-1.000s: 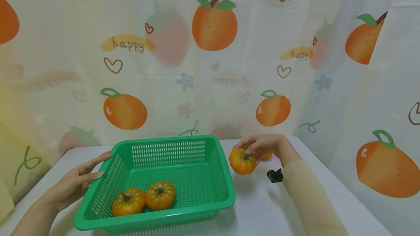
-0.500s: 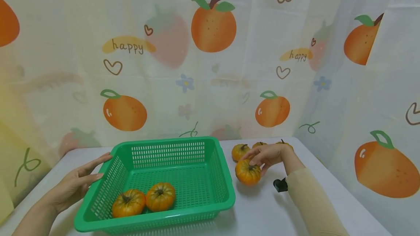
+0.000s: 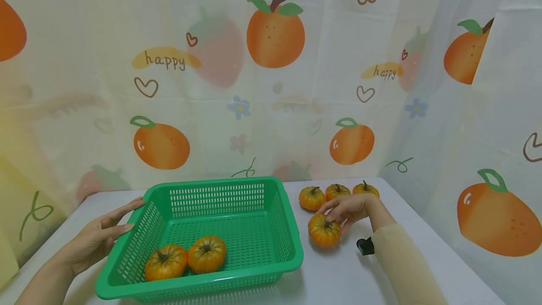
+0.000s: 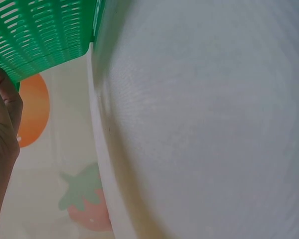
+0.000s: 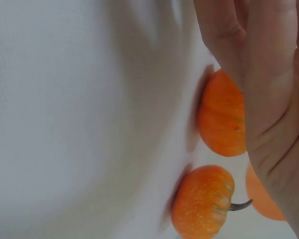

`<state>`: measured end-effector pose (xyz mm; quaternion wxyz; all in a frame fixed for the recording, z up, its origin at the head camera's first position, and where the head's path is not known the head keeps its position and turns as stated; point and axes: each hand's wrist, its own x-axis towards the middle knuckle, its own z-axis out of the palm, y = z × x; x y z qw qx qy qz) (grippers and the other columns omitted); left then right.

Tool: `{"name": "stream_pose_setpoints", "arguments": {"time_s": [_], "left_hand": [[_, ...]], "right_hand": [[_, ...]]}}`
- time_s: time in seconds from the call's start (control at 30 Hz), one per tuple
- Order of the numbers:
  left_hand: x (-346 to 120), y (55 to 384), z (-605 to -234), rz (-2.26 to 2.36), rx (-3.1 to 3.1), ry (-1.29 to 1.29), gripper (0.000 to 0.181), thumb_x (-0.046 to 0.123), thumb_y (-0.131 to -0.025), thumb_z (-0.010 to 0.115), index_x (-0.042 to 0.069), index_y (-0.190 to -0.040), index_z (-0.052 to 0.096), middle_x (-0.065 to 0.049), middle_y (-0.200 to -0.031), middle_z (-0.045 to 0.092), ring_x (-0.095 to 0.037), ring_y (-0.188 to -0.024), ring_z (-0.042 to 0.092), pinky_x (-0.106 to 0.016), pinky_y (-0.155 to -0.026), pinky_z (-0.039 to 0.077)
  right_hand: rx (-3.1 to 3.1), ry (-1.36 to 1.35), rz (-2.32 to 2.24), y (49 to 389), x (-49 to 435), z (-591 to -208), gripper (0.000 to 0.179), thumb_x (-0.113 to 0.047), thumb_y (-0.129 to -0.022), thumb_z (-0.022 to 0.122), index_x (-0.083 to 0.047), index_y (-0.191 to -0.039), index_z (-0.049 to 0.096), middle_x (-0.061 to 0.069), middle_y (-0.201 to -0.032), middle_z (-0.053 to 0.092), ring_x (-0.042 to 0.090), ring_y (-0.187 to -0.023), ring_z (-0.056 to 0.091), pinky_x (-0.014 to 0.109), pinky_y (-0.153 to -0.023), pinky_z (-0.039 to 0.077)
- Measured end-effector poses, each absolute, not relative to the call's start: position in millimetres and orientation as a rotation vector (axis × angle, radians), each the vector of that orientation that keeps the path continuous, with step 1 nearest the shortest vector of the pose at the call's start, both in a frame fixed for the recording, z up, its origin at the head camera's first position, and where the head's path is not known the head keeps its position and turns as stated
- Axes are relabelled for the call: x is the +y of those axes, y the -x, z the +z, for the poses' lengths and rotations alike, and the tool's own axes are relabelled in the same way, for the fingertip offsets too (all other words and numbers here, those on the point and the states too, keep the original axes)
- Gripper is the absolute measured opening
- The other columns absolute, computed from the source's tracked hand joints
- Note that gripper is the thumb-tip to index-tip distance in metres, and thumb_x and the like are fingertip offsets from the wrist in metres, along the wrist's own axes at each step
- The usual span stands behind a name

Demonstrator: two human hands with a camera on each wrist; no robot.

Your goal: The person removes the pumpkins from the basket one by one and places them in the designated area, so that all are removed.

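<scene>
My right hand (image 3: 345, 208) holds a small orange pumpkin (image 3: 324, 232) by its top near the stem, low at the table right of the basket; whether it touches the table I cannot tell. In the right wrist view, the hand hides the held pumpkin. My left hand (image 3: 95, 239) grips the left rim of a green plastic basket (image 3: 220, 183), its thumb and fingertips at the edge; some fingers are hidden. Inside the basket's front left part, one pumpkin (image 3: 166, 262) sits beside a second pumpkin (image 3: 207, 254).
Behind my right hand, three more pumpkins stand in a row: a left one (image 3: 312, 198), a middle one (image 3: 337, 191) and a right one (image 3: 366, 188). The white table (image 3: 322, 281) ends at a fruit-printed curtain (image 3: 271, 107).
My right hand has carried the pumpkin toward me, slightly right and down, away from the back row, which has come into view. My left hand and the basket stay put.
</scene>
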<state>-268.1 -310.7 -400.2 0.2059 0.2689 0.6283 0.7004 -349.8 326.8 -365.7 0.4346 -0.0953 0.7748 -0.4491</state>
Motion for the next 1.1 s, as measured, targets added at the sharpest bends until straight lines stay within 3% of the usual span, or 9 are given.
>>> {"name": "stream_pose_setpoints", "arguments": {"time_s": [0.43, 0.8, 1.1], "left_hand": [[-309.6, 268.2, -400.8, 1.954, 1.753, -0.743, 0.058, 0.002, -0.106, 0.027, 0.029, -0.158, 0.025, 0.041, -0.145, 0.036, -0.009, -0.107, 0.070, -0.030, -0.088, 0.060], [-309.9, 268.3, -401.0, 1.976, 1.657, -0.776, 0.059, 0.000, -0.106, 0.024, 0.029, -0.158, 0.023, 0.037, -0.147, 0.038, -0.013, -0.107, 0.071, -0.033, -0.089, 0.060], [-309.5, 267.5, -400.1, 1.976, 1.704, -0.756, 0.058, 0.001, -0.106, 0.026, 0.033, -0.156, 0.030, 0.039, -0.147, 0.036, -0.011, -0.106, 0.071, -0.031, -0.088, 0.060]], "right_hand": [[1.963, 0.190, -1.112, 349.1, 331.9, -373.5, 0.042, -0.020, -0.094, 0.064, -0.011, -0.134, 0.057, 0.005, -0.132, 0.058, 0.019, -0.092, 0.064, 0.030, -0.076, 0.062], [1.991, 0.167, -1.112, 347.7, 331.7, -376.2, 0.042, -0.018, -0.093, 0.063, -0.011, -0.134, 0.059, 0.004, -0.128, 0.060, 0.018, -0.088, 0.062, 0.029, -0.072, 0.062], [2.016, 0.154, -1.098, 347.2, 330.9, -372.6, 0.041, -0.018, -0.093, 0.063, -0.012, -0.134, 0.060, 0.004, -0.127, 0.060, 0.017, -0.083, 0.060, 0.029, -0.073, 0.062]]}}
